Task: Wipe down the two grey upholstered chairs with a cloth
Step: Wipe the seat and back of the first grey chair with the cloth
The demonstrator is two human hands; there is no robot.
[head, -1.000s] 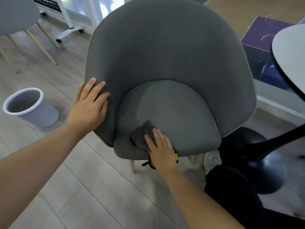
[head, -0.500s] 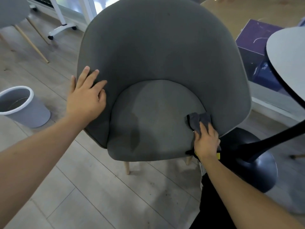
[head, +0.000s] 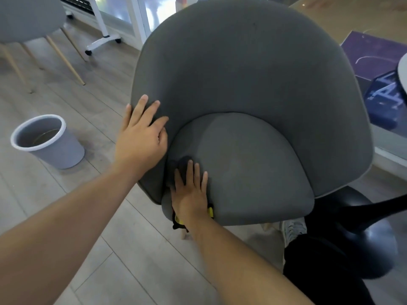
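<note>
A grey upholstered chair with a rounded back fills the middle of the head view, its seat cushion facing me. My left hand lies flat on the chair's left armrest edge, fingers spread. My right hand presses a dark grey cloth onto the front left corner of the seat; most of the cloth is hidden under the palm. A second grey chair with wooden legs stands at the top left.
A grey waste bin stands on the wood floor left of the chair. A black pedestal table base sits at the right, with the table edge above. A white wheeled stand is behind. My dark trouser leg is at the lower right.
My right hand slid the cloth from the right side of the seat back across to the front left corner. The left hand stayed on the armrest.
</note>
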